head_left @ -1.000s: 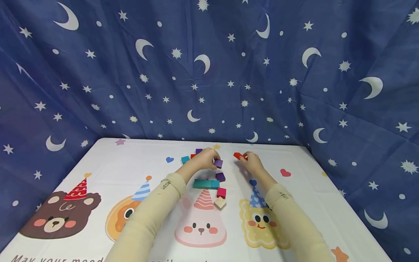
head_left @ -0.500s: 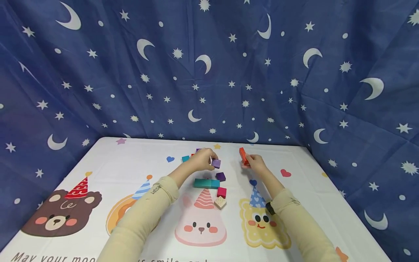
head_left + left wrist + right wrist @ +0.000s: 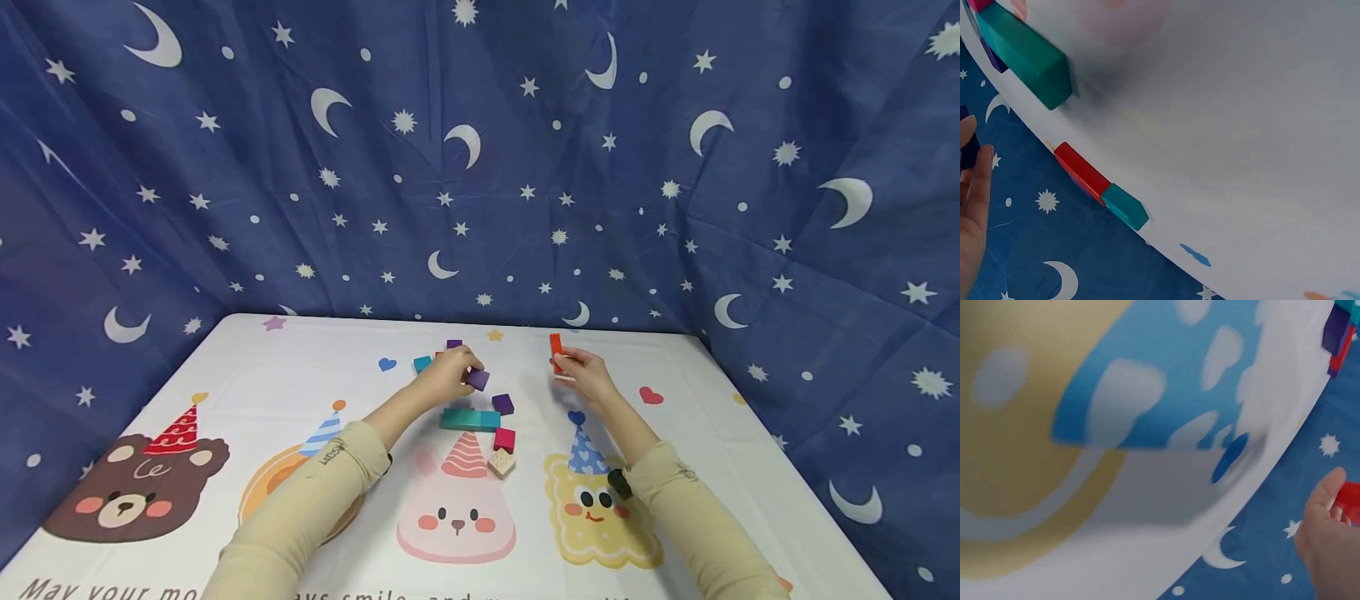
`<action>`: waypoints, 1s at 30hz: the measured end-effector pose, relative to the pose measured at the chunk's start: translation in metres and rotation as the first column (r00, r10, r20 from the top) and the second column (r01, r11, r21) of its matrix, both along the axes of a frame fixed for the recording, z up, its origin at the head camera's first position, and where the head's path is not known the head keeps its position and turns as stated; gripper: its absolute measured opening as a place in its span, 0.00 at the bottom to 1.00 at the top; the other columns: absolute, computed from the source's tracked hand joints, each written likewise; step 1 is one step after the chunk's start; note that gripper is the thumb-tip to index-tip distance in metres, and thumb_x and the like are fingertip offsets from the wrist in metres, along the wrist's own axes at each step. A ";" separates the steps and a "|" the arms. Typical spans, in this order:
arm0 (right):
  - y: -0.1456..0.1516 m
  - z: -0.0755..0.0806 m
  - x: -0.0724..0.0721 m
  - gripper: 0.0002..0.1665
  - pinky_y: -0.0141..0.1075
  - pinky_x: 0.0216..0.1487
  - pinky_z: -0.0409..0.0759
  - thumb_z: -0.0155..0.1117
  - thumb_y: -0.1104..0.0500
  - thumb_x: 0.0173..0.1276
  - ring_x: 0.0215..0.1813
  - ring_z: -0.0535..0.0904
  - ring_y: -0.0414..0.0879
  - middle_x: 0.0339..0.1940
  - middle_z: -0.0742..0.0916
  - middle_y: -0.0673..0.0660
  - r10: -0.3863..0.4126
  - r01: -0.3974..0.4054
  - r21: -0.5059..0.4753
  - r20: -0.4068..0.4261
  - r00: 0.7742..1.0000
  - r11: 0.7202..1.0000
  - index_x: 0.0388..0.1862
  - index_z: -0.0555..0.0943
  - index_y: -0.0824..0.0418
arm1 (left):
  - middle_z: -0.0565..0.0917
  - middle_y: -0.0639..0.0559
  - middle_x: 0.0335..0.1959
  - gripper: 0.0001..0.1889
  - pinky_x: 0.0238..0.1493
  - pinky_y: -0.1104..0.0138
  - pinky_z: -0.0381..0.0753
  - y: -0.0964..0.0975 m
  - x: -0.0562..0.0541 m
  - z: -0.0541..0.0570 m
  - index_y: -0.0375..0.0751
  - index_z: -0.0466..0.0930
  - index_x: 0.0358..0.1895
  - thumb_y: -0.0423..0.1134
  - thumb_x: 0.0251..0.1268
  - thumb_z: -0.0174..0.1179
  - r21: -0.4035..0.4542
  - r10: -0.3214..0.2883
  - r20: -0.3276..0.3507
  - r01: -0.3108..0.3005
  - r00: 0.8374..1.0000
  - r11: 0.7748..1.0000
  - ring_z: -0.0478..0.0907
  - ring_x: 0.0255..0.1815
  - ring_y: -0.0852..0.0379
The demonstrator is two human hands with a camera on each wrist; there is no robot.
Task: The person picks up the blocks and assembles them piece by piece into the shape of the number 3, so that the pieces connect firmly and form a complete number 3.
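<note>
My left hand point(image 3: 441, 380) pinches a purple cube point(image 3: 477, 379) between thumb and fingers, held above the table. At the edge of the left wrist view, the thumb and fingers are around this purple cube point(image 3: 969, 152). My right hand point(image 3: 591, 377) holds a red block point(image 3: 556, 352) on end, raised off the table. Only part of that red block point(image 3: 1350, 495) shows in the right wrist view. Between the hands and nearer the front lie a long teal block point(image 3: 459, 419), a teal cube point(image 3: 490, 421), a dark purple block point(image 3: 502, 404), a crimson block point(image 3: 504, 439) and a pale wooden block point(image 3: 501, 463).
Behind the left hand, a teal block point(image 3: 422, 364) and a purple block point(image 3: 453, 344) lie on the white printed tablecloth point(image 3: 330, 350). A red block point(image 3: 1082, 172) touches the teal one in the left wrist view. A blue curtain point(image 3: 480, 167) hangs behind the table.
The left hand has moved left with the purple cube. The red block in the right hand has swung from lying tilted leftward to standing on end; the right hand has shifted slightly right.
</note>
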State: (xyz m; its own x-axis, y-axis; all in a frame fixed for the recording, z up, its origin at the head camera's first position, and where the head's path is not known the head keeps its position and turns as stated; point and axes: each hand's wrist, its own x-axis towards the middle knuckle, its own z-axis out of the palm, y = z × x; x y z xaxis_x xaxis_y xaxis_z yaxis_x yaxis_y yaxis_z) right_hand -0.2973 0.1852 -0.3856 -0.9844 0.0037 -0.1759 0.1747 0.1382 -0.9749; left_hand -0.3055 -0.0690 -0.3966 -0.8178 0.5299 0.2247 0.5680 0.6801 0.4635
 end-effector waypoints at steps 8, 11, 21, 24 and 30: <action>-0.009 -0.015 0.003 0.26 0.25 0.41 0.81 0.59 0.61 0.68 0.37 0.79 0.36 0.51 0.80 0.67 0.064 -0.043 0.174 -0.115 0.991 0.984 0.62 0.70 0.72 | 0.81 0.43 0.40 0.17 0.40 0.67 0.82 -0.011 0.015 -0.006 0.31 0.81 0.45 0.26 0.49 0.68 0.046 0.052 0.025 -0.054 0.998 0.998 0.78 0.35 0.55; -0.012 -0.016 0.010 0.24 0.27 0.42 0.82 0.58 0.65 0.67 0.37 0.80 0.35 0.51 0.80 0.71 0.138 -0.096 0.223 -0.180 0.974 0.970 0.60 0.71 0.75 | 0.81 0.43 0.39 0.16 0.40 0.67 0.82 -0.015 0.020 -0.006 0.31 0.81 0.45 0.26 0.49 0.68 0.042 0.072 0.024 -0.073 0.997 0.996 0.78 0.35 0.54; -0.029 -0.013 0.038 0.22 0.37 0.45 0.83 0.61 0.68 0.63 0.45 0.81 0.56 0.48 0.83 0.71 0.332 -0.204 0.378 -0.314 0.889 0.903 0.56 0.74 0.75 | 0.85 0.44 0.39 0.16 0.36 0.70 0.82 -0.030 0.039 -0.004 0.32 0.83 0.43 0.29 0.47 0.70 0.033 0.064 0.065 -0.066 0.996 0.997 0.78 0.31 0.59; -0.034 -0.011 0.043 0.21 0.37 0.45 0.83 0.62 0.68 0.62 0.44 0.81 0.57 0.46 0.83 0.71 0.396 -0.244 0.413 -0.337 0.854 0.877 0.54 0.75 0.76 | 0.85 0.44 0.38 0.15 0.35 0.71 0.81 -0.035 0.047 -0.003 0.32 0.83 0.41 0.29 0.46 0.70 0.044 0.050 0.051 -0.052 0.997 0.998 0.79 0.31 0.59; -0.037 -0.001 0.056 0.20 0.29 0.39 0.82 0.64 0.67 0.60 0.39 0.80 0.50 0.42 0.85 0.68 0.470 -0.306 0.435 -0.342 0.814 0.847 0.50 0.78 0.75 | 0.84 0.45 0.36 0.15 0.34 0.72 0.80 -0.044 0.059 0.003 0.32 0.82 0.40 0.27 0.45 0.70 0.038 0.030 0.025 -0.031 0.999 0.999 0.79 0.31 0.59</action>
State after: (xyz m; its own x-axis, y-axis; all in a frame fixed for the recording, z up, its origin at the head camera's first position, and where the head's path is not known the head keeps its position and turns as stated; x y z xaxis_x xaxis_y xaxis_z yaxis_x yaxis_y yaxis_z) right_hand -0.2412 0.1486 -0.3868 -0.8893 -0.4154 0.1914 -0.3813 0.4422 -0.8118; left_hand -0.2469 -0.1128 -0.3941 -0.8390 0.4958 0.2240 0.5352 0.6783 0.5034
